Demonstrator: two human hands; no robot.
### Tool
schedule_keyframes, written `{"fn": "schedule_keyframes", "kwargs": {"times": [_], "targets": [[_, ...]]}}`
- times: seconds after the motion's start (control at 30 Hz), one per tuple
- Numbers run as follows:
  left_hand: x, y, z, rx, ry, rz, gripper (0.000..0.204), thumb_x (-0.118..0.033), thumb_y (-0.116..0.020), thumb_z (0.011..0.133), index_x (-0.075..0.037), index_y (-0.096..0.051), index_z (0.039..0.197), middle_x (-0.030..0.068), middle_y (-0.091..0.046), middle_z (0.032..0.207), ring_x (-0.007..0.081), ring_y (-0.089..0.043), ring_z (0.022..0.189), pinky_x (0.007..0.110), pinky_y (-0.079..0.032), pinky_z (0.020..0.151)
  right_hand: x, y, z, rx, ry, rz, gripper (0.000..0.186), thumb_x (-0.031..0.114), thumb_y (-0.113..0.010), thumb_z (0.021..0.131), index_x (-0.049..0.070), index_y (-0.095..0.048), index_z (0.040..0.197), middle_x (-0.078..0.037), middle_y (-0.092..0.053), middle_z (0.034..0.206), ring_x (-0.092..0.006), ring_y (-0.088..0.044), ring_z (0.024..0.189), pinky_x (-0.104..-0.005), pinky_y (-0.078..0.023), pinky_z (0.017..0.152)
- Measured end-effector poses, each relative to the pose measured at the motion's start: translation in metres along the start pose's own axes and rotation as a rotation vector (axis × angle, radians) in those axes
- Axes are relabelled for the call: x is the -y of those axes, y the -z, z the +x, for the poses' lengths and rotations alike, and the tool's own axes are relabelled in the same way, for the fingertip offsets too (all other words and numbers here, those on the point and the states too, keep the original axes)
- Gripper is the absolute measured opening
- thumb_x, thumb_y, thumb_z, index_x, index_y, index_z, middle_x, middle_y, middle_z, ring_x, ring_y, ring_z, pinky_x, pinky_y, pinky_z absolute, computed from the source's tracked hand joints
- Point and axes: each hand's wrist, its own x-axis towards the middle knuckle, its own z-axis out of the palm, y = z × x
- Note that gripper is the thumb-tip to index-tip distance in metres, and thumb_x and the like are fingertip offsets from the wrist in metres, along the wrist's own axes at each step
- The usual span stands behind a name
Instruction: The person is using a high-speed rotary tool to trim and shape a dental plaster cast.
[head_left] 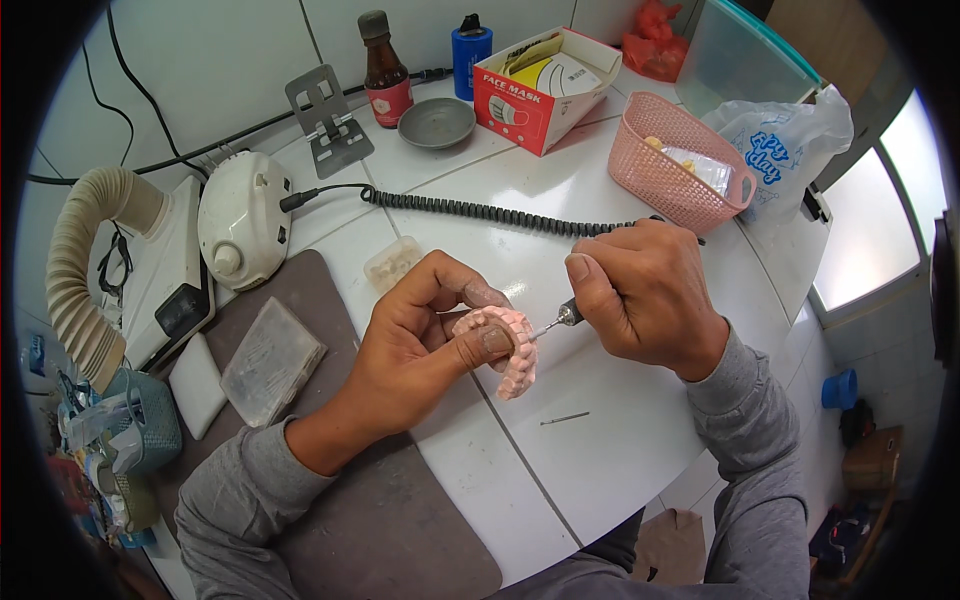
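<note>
Between thumb and fingers, my left hand [425, 320] grips a pink dental model [518, 372] shaped like a curved row of teeth. My right hand [645, 295] is closed around a dark rotary handpiece [570, 313]. Its thin metal bit points left and meets the model's right side; whether it touches or passes just behind cannot be made out. A black coiled cord [480, 212] runs from behind my right hand to a white control unit [243, 220] at the left. On the white tiles below the model lies a loose thin metal bur [565, 418].
A brown mat [400, 510] carries a clear flat case [272, 362]. A small clear box [393, 264] sits beyond my left hand. At the back stand a brown bottle [386, 75], a grey dish [437, 124], a red mask box [545, 90] and a pink basket [680, 165]. A ribbed hose [85, 270] arches at the left.
</note>
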Motion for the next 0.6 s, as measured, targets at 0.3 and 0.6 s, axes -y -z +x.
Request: {"fn": "schedule_keyframes", "kwargs": {"times": [0.3,0.6], "targets": [[0.0009,0.0003,0.0001,-0.006,0.006,-0.025,0.026,-0.002,-0.073,0.104,-0.003,-0.055,0.122,0.0087,-0.07,0.116,0.0119,-0.072,0.106,0.028,-0.061,0.091,0.0014,0.0014,0.0014,-0.003,0.003,0.018,0.032,0.019,-0.067,0.097,0.008,-0.065,0.067,-0.007,-0.053,0.051,-0.0279,-0.048,0.041,-0.044,-0.036,0.045],[0.0006,0.0008,0.0004,-0.002,0.002,-0.024,0.026,-0.002,-0.073,0.104,-0.003,-0.055,0.122,0.0093,-0.07,0.116,0.0123,-0.072,0.107,0.029,-0.061,0.091,0.0013,0.0017,0.0004,0.006,-0.006,0.019,0.032,0.019,-0.067,0.097,0.008,-0.066,0.068,-0.007,-0.054,0.052,-0.028,-0.049,0.041,-0.0442,-0.036,0.046]]}}
